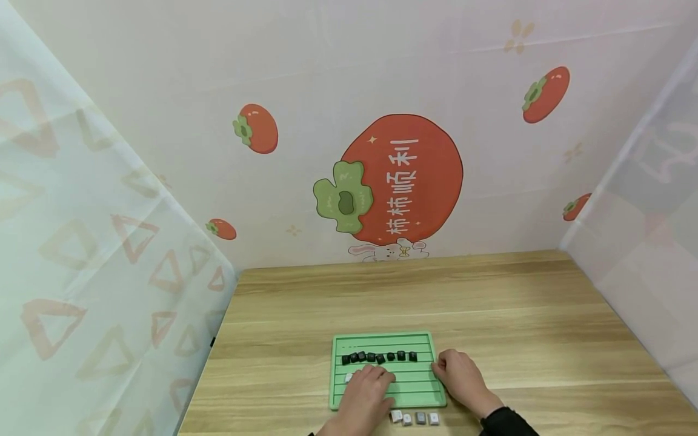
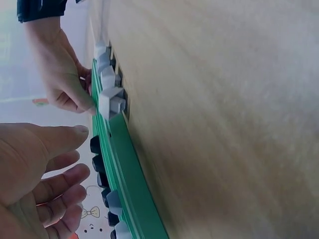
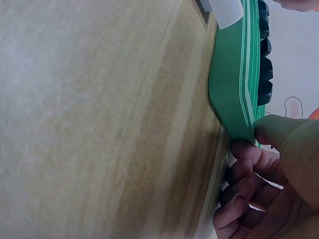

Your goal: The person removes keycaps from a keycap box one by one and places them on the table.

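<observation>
A green ridged board (image 1: 414, 396) lies on the table, with a row of several small black keycaps (image 1: 371, 357) across its upper part. My left hand (image 1: 365, 393) is over the board's lower left, its fingers loosely bent and apart with nothing between them in the left wrist view. Beside its fingers a white keycap (image 1: 348, 377) sits on the board, partly covered by the hand. My right hand (image 1: 462, 378) pinches the board's right edge, its thumb (image 3: 274, 130) on the rim and the other fingers curled at the side.
Several white and grey keycaps (image 1: 420, 418) stand in a line on the wooden table (image 1: 272, 351) along the board's near edge. Behind the table rises a printed cloth backdrop (image 1: 294, 72), and cloth panels (image 1: 109, 242) flank both sides.
</observation>
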{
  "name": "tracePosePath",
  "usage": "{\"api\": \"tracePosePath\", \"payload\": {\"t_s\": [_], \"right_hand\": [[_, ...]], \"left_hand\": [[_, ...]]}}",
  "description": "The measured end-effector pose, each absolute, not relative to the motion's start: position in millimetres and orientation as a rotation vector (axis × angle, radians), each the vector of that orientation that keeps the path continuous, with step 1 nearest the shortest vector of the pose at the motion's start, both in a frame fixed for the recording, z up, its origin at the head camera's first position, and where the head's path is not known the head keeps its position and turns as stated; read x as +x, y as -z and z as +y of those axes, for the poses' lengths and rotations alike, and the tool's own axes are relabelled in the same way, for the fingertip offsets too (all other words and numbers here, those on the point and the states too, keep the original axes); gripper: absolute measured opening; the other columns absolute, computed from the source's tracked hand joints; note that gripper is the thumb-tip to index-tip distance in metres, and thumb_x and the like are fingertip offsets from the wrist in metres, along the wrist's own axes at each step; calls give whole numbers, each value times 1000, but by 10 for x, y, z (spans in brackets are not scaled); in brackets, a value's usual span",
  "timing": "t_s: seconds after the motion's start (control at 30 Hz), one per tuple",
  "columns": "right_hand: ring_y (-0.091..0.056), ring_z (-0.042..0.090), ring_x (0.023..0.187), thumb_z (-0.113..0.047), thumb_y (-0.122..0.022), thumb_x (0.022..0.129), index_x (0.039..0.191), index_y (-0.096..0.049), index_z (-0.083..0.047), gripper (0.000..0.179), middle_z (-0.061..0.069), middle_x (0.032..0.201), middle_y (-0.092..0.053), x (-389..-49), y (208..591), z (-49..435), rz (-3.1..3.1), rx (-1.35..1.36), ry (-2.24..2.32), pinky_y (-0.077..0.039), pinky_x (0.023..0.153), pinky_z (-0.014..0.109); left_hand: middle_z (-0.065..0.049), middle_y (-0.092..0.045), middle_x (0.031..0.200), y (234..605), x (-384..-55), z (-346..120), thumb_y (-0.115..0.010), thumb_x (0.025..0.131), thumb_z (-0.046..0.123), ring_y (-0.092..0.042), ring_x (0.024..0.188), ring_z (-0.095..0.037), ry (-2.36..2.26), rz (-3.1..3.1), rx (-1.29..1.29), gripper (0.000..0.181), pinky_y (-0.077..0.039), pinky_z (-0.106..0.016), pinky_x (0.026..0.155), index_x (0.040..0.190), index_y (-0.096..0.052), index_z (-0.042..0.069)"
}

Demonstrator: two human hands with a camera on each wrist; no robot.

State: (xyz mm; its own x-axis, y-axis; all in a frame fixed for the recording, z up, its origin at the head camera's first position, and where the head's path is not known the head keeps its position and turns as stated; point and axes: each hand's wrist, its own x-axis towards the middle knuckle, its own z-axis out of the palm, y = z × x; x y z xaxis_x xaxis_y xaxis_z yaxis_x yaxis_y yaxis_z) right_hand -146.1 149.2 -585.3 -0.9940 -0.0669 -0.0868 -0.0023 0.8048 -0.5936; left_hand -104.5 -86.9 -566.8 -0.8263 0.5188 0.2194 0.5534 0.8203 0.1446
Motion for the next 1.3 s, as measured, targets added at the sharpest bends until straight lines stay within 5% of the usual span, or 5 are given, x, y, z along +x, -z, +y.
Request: {"api": "tracePosePath", "payload": {"t_s": [0.5, 1.3], "right_hand": [[-26, 9, 52, -13, -70, 92, 57, -34, -18, 50, -6, 56, -23, -1454, 5826, 1488, 2868, -56, 960, -21, 55, 21], [-26, 8, 51, -13, -70, 92, 57, -34, -18, 51, -7, 55, -23, -1464, 5830, 1475, 2886, -62, 948, -20, 53, 20]], "left_hand": [[1, -71, 108, 5678, -1139, -927, -86, 78, 31, -63, 100, -15, 259, -2885, -735, 39, -54, -32, 83, 112, -72, 16], [3, -71, 99, 5733, -1179, -975, -85, 79, 24, -60, 91, -13, 243, -2923, -711, 22, -51, -30, 75, 99, -79, 18]]}}
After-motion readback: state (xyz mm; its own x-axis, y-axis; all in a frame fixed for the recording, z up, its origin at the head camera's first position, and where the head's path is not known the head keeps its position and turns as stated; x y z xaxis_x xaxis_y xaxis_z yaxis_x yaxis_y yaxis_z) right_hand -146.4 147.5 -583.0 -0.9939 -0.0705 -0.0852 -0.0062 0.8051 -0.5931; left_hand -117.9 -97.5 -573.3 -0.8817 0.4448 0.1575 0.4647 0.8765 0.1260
